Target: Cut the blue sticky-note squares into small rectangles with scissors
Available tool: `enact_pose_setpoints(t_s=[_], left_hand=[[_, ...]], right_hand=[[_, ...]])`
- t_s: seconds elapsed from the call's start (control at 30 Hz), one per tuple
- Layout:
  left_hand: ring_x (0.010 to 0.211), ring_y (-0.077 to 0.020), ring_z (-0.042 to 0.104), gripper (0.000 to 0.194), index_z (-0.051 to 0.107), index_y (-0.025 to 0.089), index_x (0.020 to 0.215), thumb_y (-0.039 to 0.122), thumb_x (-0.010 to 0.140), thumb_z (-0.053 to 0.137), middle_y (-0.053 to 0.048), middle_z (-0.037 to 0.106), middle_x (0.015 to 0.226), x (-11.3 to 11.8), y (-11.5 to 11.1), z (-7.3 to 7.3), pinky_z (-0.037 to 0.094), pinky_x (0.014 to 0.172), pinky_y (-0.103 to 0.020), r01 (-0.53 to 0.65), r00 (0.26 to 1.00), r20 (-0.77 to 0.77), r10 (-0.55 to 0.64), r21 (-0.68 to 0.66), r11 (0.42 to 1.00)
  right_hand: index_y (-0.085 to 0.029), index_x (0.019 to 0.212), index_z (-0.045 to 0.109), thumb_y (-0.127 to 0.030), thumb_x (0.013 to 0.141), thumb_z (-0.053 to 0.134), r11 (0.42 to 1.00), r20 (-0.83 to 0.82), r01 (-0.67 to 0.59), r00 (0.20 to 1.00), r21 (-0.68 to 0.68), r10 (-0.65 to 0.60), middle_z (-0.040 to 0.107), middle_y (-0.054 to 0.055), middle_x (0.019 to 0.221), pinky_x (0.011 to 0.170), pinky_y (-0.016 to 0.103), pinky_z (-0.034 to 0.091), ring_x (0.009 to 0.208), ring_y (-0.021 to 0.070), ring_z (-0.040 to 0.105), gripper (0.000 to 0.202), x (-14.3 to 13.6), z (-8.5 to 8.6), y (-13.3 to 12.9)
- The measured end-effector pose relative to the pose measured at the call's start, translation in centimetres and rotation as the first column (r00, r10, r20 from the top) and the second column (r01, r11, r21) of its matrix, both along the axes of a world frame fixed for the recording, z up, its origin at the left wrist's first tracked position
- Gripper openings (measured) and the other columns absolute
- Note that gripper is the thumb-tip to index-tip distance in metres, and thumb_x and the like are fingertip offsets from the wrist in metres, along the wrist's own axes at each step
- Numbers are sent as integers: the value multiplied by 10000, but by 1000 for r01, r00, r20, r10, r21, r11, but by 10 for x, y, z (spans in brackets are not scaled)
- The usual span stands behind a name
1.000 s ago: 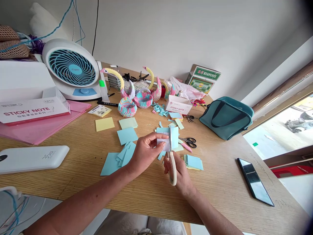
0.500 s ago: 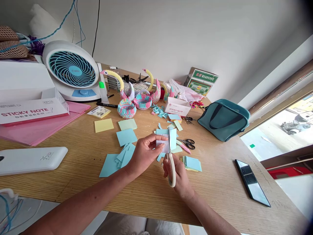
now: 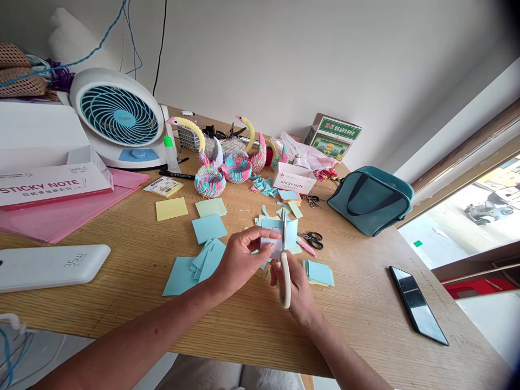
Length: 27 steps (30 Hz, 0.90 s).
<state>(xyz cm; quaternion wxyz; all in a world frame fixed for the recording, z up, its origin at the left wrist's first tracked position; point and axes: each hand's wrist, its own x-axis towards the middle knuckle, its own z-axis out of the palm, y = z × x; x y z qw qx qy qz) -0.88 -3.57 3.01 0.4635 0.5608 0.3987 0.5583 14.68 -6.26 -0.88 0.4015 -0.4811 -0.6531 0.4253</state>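
Between thumb and fingers, my left hand pinches a blue sticky note with a pale lavender piece of paper on top. My right hand grips white-handled scissors, their blades pointing away from me across the paper. To the right of the blades a strip of the blue sticky note sticks out. Blue paper scraps lie under and around the work. Black-handled scissors and a small stack of cut blue and yellow notes lie just right of it. Larger blue notes lie left of my left hand.
Folded paper swans stand at the back beside a white sticky note box. A fan and a larger box occupy the left. A white power bank, teal bag and phone flank the work.
The scissor blades have shifted slightly on the paper, and the blue strip to their right now stands farther out and tilted. Both hands stay nearly in place.
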Motion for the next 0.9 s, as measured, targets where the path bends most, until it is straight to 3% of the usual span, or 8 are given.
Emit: enact_pose_setpoints(t_s=[0.73, 0.9], left_hand=[[816, -163, 691, 189, 765, 163, 943, 243, 787, 696, -73, 781, 1017, -2, -2, 1, 551, 717, -234, 30, 999, 18, -29, -40, 999], [847, -160, 682, 194, 742, 161, 973, 233, 801, 686, -81, 762, 1059, -5, 2, -1, 538, 730, -230, 90, 996, -9, -90, -23, 996]], right_hand=[[-219, 732, 441, -650, 970, 447, 999, -80, 0, 997, -34, -3, 500, -20, 552, 491, 255, 375, 512, 119, 445, 492, -2, 1, -5], [-215, 787, 471, -627, 943, 515, 993, -170, 107, 980, 46, -98, 539, -8, 639, 578, 275, 418, 599, 137, 482, 442, 8, 11, 7]])
